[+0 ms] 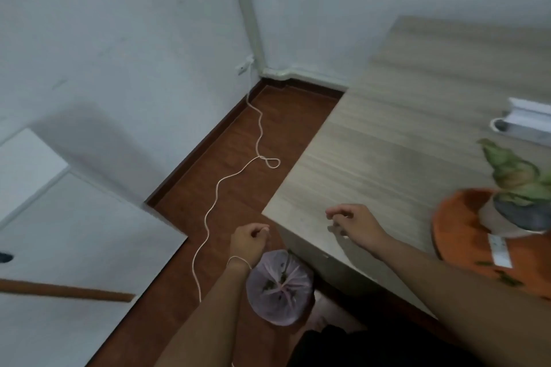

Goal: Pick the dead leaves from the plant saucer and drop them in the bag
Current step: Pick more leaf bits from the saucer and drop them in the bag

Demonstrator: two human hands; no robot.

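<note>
Under the right hand (359, 225) lies the near corner of a pale wood-grain table (387, 140), the biggest thing in view; the fingers curl loosely over the tabletop and nothing can be seen between them. To the right of that hand, on the table, sits an orange plant saucer (459, 226) carrying a dark pot with a green plant (515, 179); a few dead leaves (507, 278) lie on the saucer's near rim. Just below the left hand (249, 243), on the brown floor, sits a pinkish plastic bag (278, 286) with dark bits inside. The left hand's fingers are bent nearly closed; what they hold, I cannot tell. A thin cord (217, 188) trails away beyond it.
</note>
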